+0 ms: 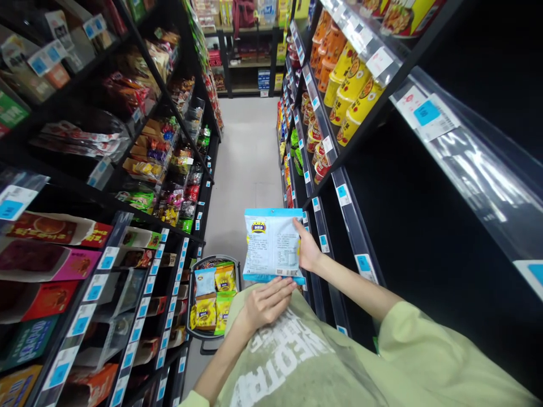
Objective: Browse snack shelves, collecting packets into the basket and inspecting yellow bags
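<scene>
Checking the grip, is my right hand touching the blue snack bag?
Touching. Head view shows the right hand gripping the blue snack bag by its right edge.

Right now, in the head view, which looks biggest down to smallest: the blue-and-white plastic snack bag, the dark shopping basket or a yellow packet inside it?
Largest, about alike: blue-and-white plastic snack bag, nearer the camera, and dark shopping basket.
Smallest: yellow packet.

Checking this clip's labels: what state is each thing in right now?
snack bag: upright, lifted, held by its right edge
right hand: closed on the snack bag
left hand: open and flat, fingertips at the bag's lower edge
basket: on the floor, part filled with packets
cup noodles: lined up on the upper right shelf
</scene>
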Demonstrator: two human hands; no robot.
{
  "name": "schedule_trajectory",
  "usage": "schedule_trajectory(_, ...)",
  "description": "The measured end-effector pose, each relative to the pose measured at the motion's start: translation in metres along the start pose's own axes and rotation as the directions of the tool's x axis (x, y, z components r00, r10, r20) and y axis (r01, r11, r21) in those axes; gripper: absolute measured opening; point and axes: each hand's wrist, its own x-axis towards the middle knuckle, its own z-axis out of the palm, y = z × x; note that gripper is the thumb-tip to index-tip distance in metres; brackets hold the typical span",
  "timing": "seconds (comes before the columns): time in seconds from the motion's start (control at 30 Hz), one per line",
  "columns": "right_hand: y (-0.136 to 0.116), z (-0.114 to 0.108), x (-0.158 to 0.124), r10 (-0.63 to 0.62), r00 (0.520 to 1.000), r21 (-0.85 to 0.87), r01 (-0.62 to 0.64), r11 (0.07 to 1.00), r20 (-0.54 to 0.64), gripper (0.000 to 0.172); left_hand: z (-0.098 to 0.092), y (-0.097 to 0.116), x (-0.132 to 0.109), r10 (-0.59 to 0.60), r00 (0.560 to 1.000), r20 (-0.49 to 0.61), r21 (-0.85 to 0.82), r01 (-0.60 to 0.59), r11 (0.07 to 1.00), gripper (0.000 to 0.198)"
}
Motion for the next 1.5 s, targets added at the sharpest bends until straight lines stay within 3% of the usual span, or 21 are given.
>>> schedule_trajectory(0.73, -0.0031, -0.0011, 0.0018, 0.0, 1.0, 0.002, 0.0, 1.0, 0.014, 0.051, 0.0045, -0.006, -0.007, -0.023, 0.996, 0.09, -0.039, 0.026, 0.999, 0.017)
schedule_trajectory(1.1, -0.0028, -0.002, 0.0021, -0.009, 1.0, -0.001, 0.009, 1.0, -0.009, 0.054, 0.0007, -0.0055, -0.0002, -0.025, 1.0, 0.015, -0.032, 0.025, 0.999, 0.013)
schedule_trajectory(1.5, -0.003, -0.0004, 0.0013, -0.04, 0.999, -0.023, 0.04, 0.999, -0.018, 0.054, -0.0026, -0.006, 0.001, -0.03, 0.999, 0.012, -0.029, 0.03, 0.999, 0.016)
